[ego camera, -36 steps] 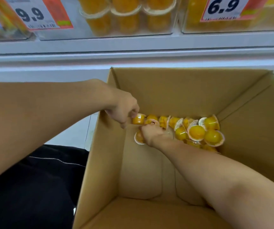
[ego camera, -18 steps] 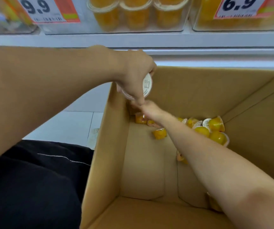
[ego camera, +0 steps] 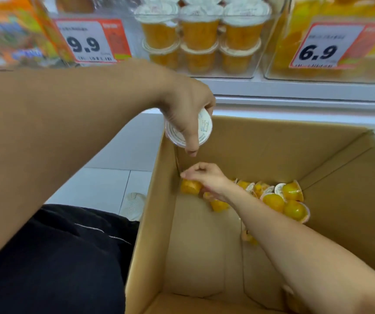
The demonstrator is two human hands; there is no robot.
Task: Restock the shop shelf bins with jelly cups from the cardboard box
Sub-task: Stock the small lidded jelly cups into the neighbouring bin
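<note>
My left hand (ego camera: 187, 109) grips a jelly cup (ego camera: 204, 128) with its white lid facing me, held above the far left corner of the cardboard box (ego camera: 159, 223). Deep inside the box, my right hand (ego camera: 206, 176) has its fingers curled over an orange jelly cup (ego camera: 189, 186) near the left wall. Several more orange jelly cups (ego camera: 281, 200) lie along the far wall of the box floor. Above, a clear shelf bin (ego camera: 204, 37) holds stacked jelly cups.
Price tags 9.9 (ego camera: 91, 41) and 6.9 (ego camera: 324, 48) hang on the bins. A second clear bin (ego camera: 331, 71) sits at the right. The white shelf edge (ego camera: 295, 91) runs just beyond the box. My black trousers (ego camera: 57, 257) and a white shoe (ego camera: 133, 205) are left of the box.
My left hand has lifted a jelly cup out of the box toward the shelf. My right hand has shifted left inside the box onto another cup.
</note>
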